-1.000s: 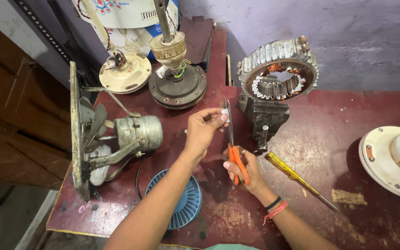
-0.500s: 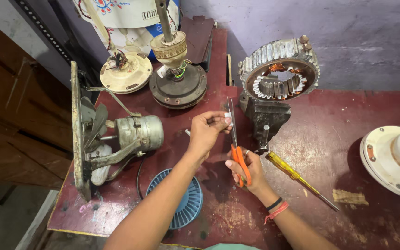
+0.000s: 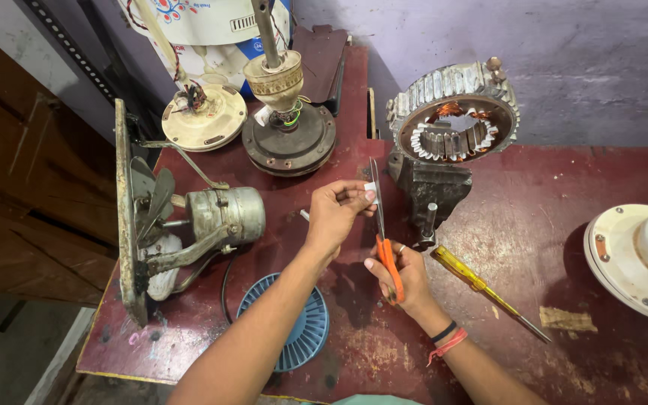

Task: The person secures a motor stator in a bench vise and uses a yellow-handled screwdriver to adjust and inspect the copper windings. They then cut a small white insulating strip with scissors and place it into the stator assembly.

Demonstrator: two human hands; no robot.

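Seen from above a dark red bench (image 3: 564, 225). Right hand (image 3: 403, 277) clamped on orange-handled scissors (image 3: 382, 225), blades pointing to 12 o'clock. Left hand (image 3: 335, 214) at 10 o'clock from the right, fingertips pinched together on a small white strip (image 3: 370, 187) touching the blades. Yellow screwdriver (image 3: 481, 289) at 3 o'clock, near the right hand. Stator (image 3: 451, 124) at 1 o'clock. Blue fan cover (image 3: 294, 330) at 7 o'clock.

I've got the scissors (image 3: 382, 240) mid-frame, between both hands. Stator (image 3: 451, 124) sits behind them, upper right of centre. Screwdriver (image 3: 489, 291) lies right of my right hand (image 3: 406, 281). Fan motor (image 3: 223, 217) is left of my left hand (image 3: 337, 214), fan guard (image 3: 298, 330) under that forearm.
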